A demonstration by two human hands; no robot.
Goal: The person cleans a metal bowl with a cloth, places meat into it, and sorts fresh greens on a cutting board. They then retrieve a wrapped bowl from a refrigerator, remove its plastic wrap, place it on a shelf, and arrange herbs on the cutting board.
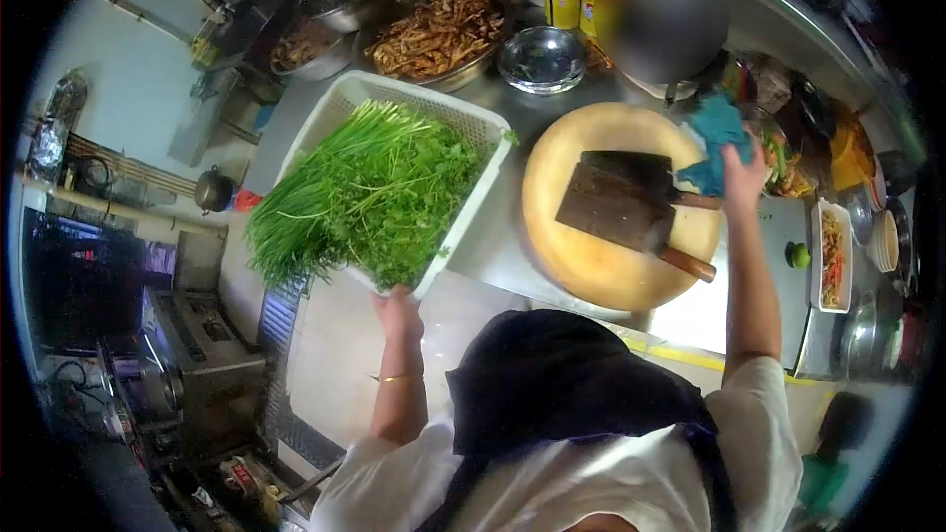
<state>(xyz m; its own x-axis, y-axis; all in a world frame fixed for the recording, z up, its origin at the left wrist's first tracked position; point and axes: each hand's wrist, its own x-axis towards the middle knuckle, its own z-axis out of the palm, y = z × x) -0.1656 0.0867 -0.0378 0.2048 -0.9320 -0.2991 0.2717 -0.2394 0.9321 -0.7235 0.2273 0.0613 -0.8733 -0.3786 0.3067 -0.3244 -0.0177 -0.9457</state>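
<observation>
Basket (467, 212): white, at the left end of the counter (486, 222); its near corner seems to stick out past the counter's near edge.
Greens (374, 187): heaped inside the basket — the long stalks run from its far rim toward its near left side, ends hanging over.
Left hand (397, 313): at the basket's near corner, fingers apparently closed on the rim, though their tips are hidden. From them the basket lies straight away, toward the counter's far edge.
Right hand (746, 169): beside the right edge of the chopping board (581, 267), fingers bunched and pinching the cloth (717, 133).
Cloth: teal, crumpled, to the far left of those fingers and over the board's far right edge; whether it touches the wood, I cannot tell.
Cleavers (616, 199): two, flat and overlapping on the chopping board, blades left, handles right. One handle ends just below the right hand; the other slants to the board's near right edge.
Nearer hand: right for the cleavers, left for the greens — a bare strip of counter lies between basket and board.
</observation>
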